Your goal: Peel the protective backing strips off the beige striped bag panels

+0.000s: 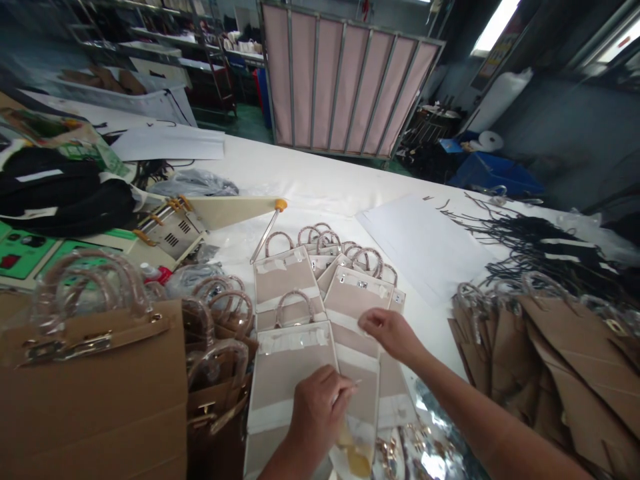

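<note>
A white worktable (pixel 320 177) stands before a pink panelled screen (pixel 345 87); a blue crate (pixel 495 175) sits beyond its far right edge, contents unclear. Near the table's near edge lies a beige bag (pixel 357 297), metal-clasped, among others like it. The right hand (pixel 393 333) nips its flap. The left hand (pixel 317 407) is pinched shut lower down.
</note>
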